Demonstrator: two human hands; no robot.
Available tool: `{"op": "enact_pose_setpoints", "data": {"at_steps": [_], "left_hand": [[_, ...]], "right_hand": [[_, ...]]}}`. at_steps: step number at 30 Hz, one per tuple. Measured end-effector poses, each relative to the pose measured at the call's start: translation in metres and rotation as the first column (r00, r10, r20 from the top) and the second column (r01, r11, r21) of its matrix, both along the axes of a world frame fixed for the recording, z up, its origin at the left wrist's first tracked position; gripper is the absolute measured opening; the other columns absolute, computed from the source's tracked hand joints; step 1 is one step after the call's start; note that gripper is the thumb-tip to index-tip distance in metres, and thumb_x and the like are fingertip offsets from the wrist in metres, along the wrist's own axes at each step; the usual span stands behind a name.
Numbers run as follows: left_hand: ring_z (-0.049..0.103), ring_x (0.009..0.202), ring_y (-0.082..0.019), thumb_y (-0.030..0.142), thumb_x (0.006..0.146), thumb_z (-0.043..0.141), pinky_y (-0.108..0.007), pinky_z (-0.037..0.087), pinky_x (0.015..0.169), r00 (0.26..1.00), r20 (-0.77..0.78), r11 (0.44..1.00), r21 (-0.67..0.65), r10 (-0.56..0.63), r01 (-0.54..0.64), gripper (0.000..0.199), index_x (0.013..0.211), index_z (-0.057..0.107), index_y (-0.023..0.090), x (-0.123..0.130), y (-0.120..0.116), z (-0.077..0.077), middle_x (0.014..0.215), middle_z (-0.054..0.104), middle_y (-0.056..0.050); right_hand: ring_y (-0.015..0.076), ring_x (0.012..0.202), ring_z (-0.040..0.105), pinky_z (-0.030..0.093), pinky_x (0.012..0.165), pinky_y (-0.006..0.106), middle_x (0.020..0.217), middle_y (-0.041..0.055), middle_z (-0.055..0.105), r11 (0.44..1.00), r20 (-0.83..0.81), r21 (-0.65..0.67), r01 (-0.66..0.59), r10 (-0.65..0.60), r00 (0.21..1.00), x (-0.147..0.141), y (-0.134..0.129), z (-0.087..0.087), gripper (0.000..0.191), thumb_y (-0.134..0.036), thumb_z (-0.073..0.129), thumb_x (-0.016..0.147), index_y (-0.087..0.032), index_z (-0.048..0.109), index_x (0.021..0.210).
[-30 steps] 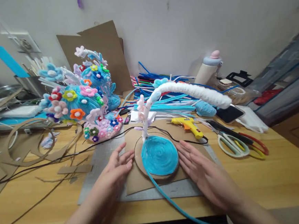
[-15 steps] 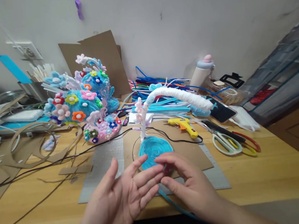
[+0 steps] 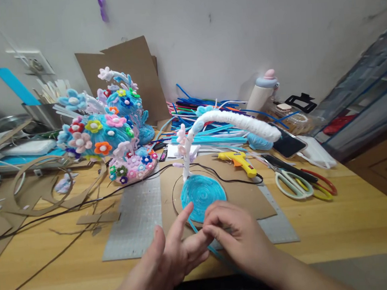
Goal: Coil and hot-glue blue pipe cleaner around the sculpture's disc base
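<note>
A blue coiled disc (image 3: 204, 197) lies on a brown cardboard sheet, with a white stem (image 3: 185, 163) rising from its back edge and a thick white fuzzy arm (image 3: 238, 120) curving off to the right. In front of the disc, my left hand (image 3: 175, 253) is palm up, fingers apart. My right hand (image 3: 235, 233) has its thumb and fingers pinched together at the fingertips of my left hand; what it pinches, if anything, is hidden. A blue strip (image 3: 193, 226) runs from the disc's near edge down past the fingers.
Flower-covered pieces (image 3: 102, 134) stand at the left. A yellow glue gun (image 3: 240, 161), scissors (image 3: 293, 184) and a phone (image 3: 289, 143) lie to the right. Pipe cleaners (image 3: 209, 137) are heaped behind. A black cable (image 3: 117, 193) crosses the table.
My right hand's fingers have closed into a pinch. My left hand has lowered slightly and tilted, its middle fingers bending. More of the blue disc and the strip now shows.
</note>
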State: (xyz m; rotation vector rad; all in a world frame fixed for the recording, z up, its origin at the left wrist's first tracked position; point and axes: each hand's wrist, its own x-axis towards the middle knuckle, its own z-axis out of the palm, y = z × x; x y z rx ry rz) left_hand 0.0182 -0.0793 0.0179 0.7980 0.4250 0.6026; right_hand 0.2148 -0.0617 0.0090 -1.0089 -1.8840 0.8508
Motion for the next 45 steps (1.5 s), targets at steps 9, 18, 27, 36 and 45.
{"op": "enact_pose_setpoints", "data": {"at_steps": [9,18,27,36,45], "left_hand": [[0.015,0.146,-0.028,0.076,0.086,0.003,-0.048,0.007,0.117,0.949,0.312,0.974,-0.195,-0.052,0.118,0.09,0.149,0.028,0.018,-0.001,0.004,0.011,0.154,0.032,-0.009],[0.008,0.147,-0.026,0.073,0.085,-0.006,-0.046,0.008,0.118,0.917,0.394,0.972,-0.186,-0.057,0.14,0.095,0.148,0.028,0.01,0.0,0.003,0.009,0.157,0.024,-0.008],[0.002,0.147,-0.022,0.065,0.093,0.004,-0.04,0.006,0.119,0.944,0.316,0.99,-0.073,-0.093,0.122,0.081,0.149,0.026,0.011,-0.001,0.0,0.004,0.159,0.017,-0.005],[0.006,0.147,-0.026,0.072,0.089,0.005,-0.045,0.009,0.118,0.957,0.268,0.983,-0.112,-0.112,0.146,0.086,0.148,0.031,0.014,0.003,0.002,0.002,0.158,0.022,-0.006],[0.035,0.138,-0.032,0.07,0.09,0.018,-0.05,0.02,0.114,0.984,0.127,0.967,-0.235,0.126,-0.093,0.081,0.142,0.043,0.013,-0.012,0.016,-0.003,0.145,0.045,-0.016]], "right_hand": [[0.0126,0.085,0.058,0.044,0.078,0.028,0.087,-0.0012,0.062,0.94,-0.074,0.282,0.195,-0.181,0.981,0.006,0.005,-0.001,0.009,-0.013,0.057,0.09,-0.022,0.059,0.091],[0.0155,0.085,0.054,0.032,0.082,0.038,0.085,-0.0019,0.061,0.914,0.062,0.387,0.121,-0.156,0.986,0.005,0.002,0.006,0.012,-0.009,0.057,0.088,-0.021,0.056,0.089],[0.0148,0.085,0.049,0.035,0.08,0.033,0.086,-0.0017,0.053,0.996,0.082,-0.077,-0.034,0.041,0.996,0.009,0.0,0.004,0.011,-0.016,0.045,0.094,-0.021,0.046,0.084],[0.0178,0.083,0.046,0.035,0.08,0.037,0.086,0.0019,0.051,0.998,0.227,0.065,-0.004,-0.011,0.974,0.006,-0.005,-0.007,0.013,-0.017,0.035,0.095,-0.02,0.041,0.084],[0.0203,0.073,0.055,0.038,0.07,0.034,0.075,0.0033,0.06,0.801,0.267,0.293,0.522,-0.593,0.76,0.068,0.034,-0.016,0.019,-0.034,0.049,0.09,-0.02,0.054,0.078]]}}
